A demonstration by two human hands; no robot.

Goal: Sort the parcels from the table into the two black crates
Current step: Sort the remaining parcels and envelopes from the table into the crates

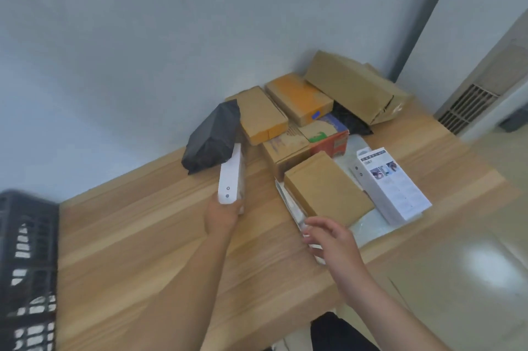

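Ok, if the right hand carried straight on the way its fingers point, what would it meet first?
The right hand points at the flat white parcel sticking out from under the brown box; that comes first. It may already touch it; depth is unclear.

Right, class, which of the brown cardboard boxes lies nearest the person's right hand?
The plain brown cardboard box at the front of the group, just beyond the right hand; the other cardboard boxes all sit further back, toward the wall.
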